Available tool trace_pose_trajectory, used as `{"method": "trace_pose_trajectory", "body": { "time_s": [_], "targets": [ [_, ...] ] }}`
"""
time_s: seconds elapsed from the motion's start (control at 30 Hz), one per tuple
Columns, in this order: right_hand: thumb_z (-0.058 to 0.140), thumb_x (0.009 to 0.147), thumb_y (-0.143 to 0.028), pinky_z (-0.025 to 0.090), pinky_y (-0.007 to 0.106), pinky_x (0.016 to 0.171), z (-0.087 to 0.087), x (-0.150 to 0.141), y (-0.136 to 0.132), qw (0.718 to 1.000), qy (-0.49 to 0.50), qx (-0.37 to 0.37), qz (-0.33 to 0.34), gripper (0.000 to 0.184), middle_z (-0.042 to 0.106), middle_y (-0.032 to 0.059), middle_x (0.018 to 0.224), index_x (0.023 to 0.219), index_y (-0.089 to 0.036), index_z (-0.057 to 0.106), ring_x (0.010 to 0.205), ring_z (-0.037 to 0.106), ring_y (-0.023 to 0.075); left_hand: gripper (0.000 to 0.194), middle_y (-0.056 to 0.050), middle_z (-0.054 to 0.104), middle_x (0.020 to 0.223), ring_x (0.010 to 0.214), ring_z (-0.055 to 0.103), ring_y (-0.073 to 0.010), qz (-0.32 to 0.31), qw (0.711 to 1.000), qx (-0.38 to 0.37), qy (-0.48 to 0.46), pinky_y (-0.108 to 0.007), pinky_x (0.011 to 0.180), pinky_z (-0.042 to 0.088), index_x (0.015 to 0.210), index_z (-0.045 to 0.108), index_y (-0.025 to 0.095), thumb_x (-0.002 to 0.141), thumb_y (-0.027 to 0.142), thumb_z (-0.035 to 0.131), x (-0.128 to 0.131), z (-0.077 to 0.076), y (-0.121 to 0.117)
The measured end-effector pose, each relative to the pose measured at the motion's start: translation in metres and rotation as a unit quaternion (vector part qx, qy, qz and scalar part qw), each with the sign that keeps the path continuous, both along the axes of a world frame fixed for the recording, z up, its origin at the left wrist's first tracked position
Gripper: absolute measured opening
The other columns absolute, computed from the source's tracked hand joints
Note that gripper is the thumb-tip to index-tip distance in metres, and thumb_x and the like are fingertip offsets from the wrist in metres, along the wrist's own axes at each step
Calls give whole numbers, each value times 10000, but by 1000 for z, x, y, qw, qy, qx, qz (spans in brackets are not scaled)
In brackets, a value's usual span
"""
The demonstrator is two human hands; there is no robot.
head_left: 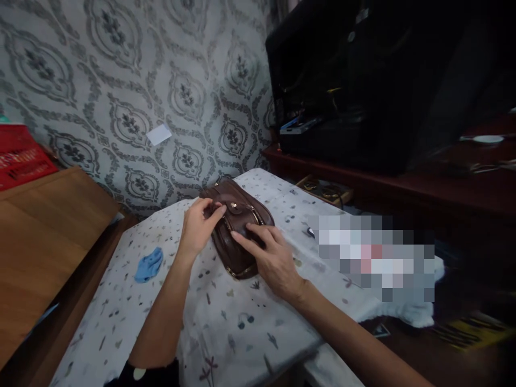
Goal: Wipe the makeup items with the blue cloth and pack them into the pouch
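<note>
A brown leather purse point(236, 215) with gold zips lies on a table covered by a white patterned cloth point(242, 322). My left hand point(198, 226) rests on the purse's left side, fingers curled and pinched at its top edge near a gold stud. My right hand point(269, 257) lies flat on the purse's right side, fingers stretched across the zip.
A blue crumpled cloth point(149, 264) lies on the table to the left. A wooden board point(44, 242) stands at the far left, with a red box point(20, 156) behind it. A black cabinet point(363, 80) on a dark red shelf fills the right. Patterned wallpaper is behind.
</note>
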State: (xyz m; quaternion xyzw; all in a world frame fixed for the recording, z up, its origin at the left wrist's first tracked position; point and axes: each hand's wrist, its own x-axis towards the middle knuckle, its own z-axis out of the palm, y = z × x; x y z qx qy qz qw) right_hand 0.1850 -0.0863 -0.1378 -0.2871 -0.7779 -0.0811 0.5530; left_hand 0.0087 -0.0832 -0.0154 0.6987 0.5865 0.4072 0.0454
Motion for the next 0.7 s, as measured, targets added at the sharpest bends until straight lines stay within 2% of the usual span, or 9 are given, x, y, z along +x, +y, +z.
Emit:
{"method": "trace_pose_trajectory", "body": {
  "time_s": [0.1,0.2,0.5,0.6,0.7],
  "targets": [
    [420,976,-63,566,402,869,1,1,1,1000,-13,23,-8,465,642,116,1179,1280,-294,684,1045,568,233,314,25,506,653,655,499,-139,3,1000,4,-13,-262,617,379,626,507,196,851,400,589,-1,0,1],
    [426,969,-64,576,415,854,2,2,2,1000,-11,12,-2,462,632,117,1192,1261,-303,693,1044,566,239,345,36,456,632,626,461,-131,5,1000,17,-2,-265,601,358,609,454,201,863,400,578,-1,0,0],
    [441,949,-43,570,430,855,0,-2,4,1000,5,-7,2,481,629,111,1214,1235,-318,712,1038,560,247,314,21,486,679,662,478,-136,16,999,37,24,-272,638,386,635,451,204,891,351,555,2,2,-4],
    [431,953,-49,564,444,853,-1,-2,4,1000,10,-18,6,498,627,101,1224,1255,-341,698,1041,555,250,287,17,510,695,673,497,-141,11,999,27,16,-271,647,405,660,478,202,897,345,555,3,3,-4],
    [423,954,-43,560,437,839,0,-3,3,1000,14,-12,-2,469,618,111,1198,1209,-305,716,1016,546,243,236,5,551,746,721,535,-158,-1,1000,-1,13,-278,675,428,715,522,202,907,336,551,5,3,-9]
  ]
}}
